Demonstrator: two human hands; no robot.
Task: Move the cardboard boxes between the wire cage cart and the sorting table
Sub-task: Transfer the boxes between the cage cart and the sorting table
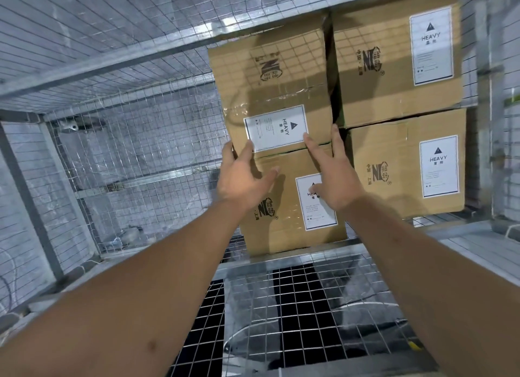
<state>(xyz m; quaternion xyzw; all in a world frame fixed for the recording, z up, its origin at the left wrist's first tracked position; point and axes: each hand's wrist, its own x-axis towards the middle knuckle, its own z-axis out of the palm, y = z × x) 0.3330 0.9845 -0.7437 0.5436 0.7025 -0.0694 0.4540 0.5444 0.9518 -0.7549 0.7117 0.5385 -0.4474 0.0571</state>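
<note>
Several brown cardboard boxes with white HEAVY labels are stacked inside the wire cage cart [118,64]. The upper left box [270,92] sits tilted on a lower left box [284,207]. Two more boxes, an upper right box [388,61] and a lower right box [399,168], stand beside them. My left hand [242,176] reaches to the upper left box's lower left corner, fingers spread and touching its edge. My right hand [329,171] lies with straight fingers at that box's lower right corner, by the gap between the stacks.
The cart's left half shows bare mesh walls and floor [135,162]. A wire mesh panel [304,306] lies low in front of me, with dark floor under it. Metal frame bars [33,202] run along the left side.
</note>
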